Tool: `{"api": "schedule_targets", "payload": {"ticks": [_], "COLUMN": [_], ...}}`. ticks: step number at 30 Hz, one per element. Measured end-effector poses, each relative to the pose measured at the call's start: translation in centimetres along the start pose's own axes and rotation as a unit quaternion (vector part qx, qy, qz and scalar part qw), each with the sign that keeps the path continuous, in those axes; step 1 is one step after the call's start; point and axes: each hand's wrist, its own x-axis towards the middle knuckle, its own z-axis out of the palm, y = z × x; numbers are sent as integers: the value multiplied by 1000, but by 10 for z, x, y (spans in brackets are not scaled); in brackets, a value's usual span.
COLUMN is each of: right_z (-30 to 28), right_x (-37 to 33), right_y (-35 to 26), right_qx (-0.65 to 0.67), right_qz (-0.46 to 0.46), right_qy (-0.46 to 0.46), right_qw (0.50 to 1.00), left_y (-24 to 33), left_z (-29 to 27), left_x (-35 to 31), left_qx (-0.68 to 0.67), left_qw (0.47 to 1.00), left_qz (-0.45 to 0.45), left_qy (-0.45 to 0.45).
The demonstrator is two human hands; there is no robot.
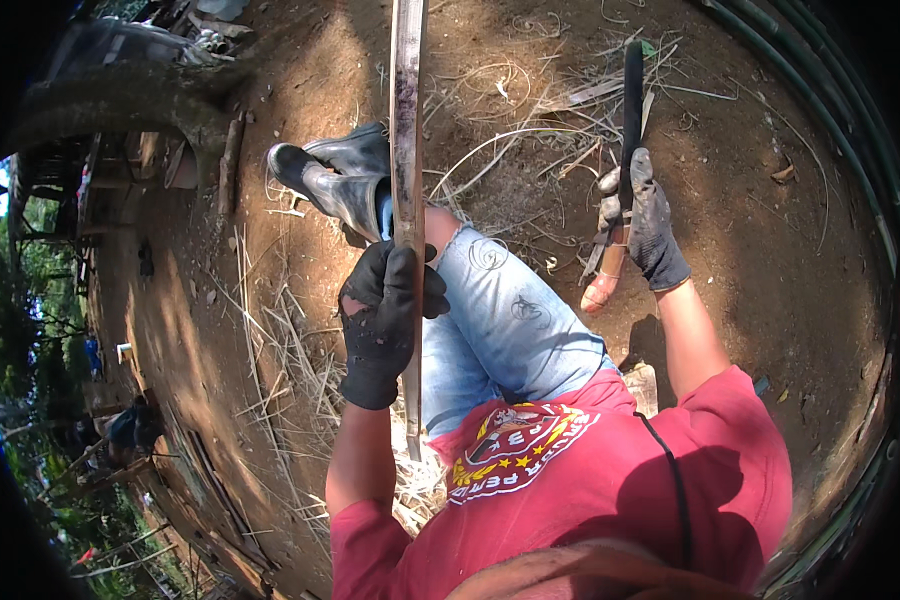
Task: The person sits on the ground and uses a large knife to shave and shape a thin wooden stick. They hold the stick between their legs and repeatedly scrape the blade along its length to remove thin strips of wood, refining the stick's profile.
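My left hand (382, 320), in a worn dark glove with a hole in it, is closed around a long, narrow slat, apparently split bamboo (407, 120). The slat stretches from the far edge of the view past my legs to beside my shirt. Away to the right, my right hand (652, 225), in a dirty grey and black glove, is closed on a large knife (632, 105). Its dark blade points away from me, and its brown rounded handle end juts out below the hand. The two hands are apart, with the blade clear of the slat.
My crossed legs in blue jeans (510, 300) and dark rubber boots (345, 190) lie between the hands. Pale shavings (295, 370) and thin strips litter the dirt ground. Green bamboo poles (840, 90) curve along the right edge; timber pieces (210, 490) lie at the left.
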Motion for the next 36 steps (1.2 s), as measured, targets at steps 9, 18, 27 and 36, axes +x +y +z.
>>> {"api": "schedule_targets", "payload": {"ticks": [9,18,27,36], "right_z": [-15,-9,-19,-2], "right_x": [-3,-14,-12,-24], "right_y": [-31,-15,8,19], "right_qx": [23,-12,-44,-92], "right_qz": [-181,-163,-123,-73], "right_qy": [-8,-62,-57,-52], "right_qw": [983,985,990,992], "left_y": [242,229,224,213], "left_z": [33,35,-11,-39], "left_x": [123,163,158,136], "left_qx": [91,68,-70,-87], "left_qw": [880,883,909,907], "left_qz": [465,463,410,383], "left_qy": [-37,-22,-29,-153]}}
